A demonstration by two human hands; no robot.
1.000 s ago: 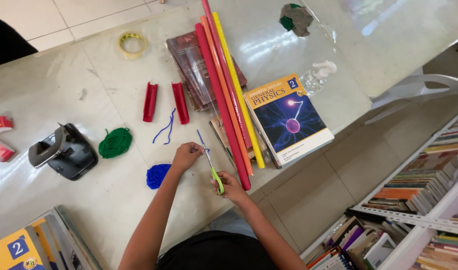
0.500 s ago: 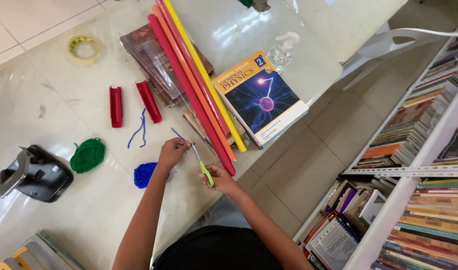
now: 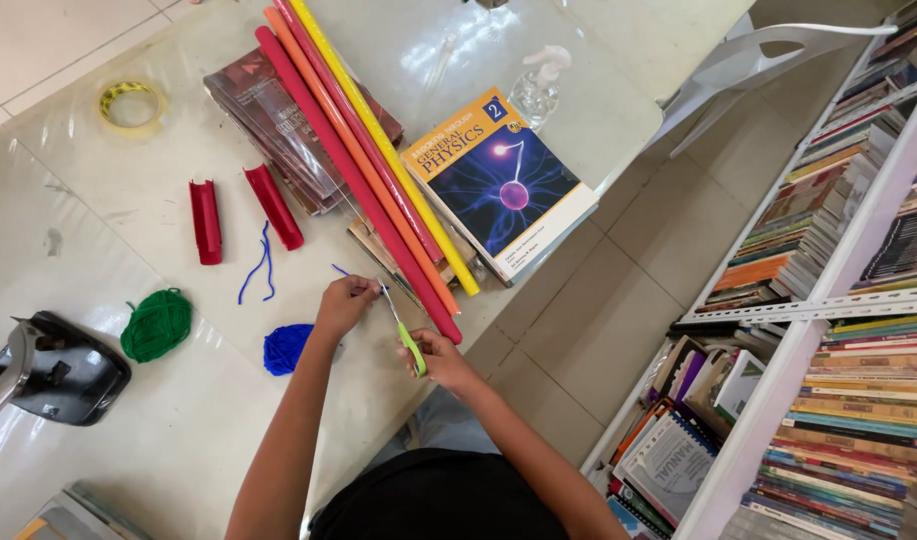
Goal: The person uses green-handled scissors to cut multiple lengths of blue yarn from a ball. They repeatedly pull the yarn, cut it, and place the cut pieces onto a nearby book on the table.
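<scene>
Near the front table edge, with bare glossy tabletop open to the left. Left hand pinched shut on a thin strand of blue yarn, soft and limp, running up from the fingers. Right hand closed around the green handles of scissors, metal blades pointing up toward the strand, just beside the left fingers; how far apart the blades stand, too small to tell. Blue yarn ball just left of the forearm, green yarn ball farther left. Long stiff paper rolls, red, orange, yellow, slanting just right of the blades.
</scene>
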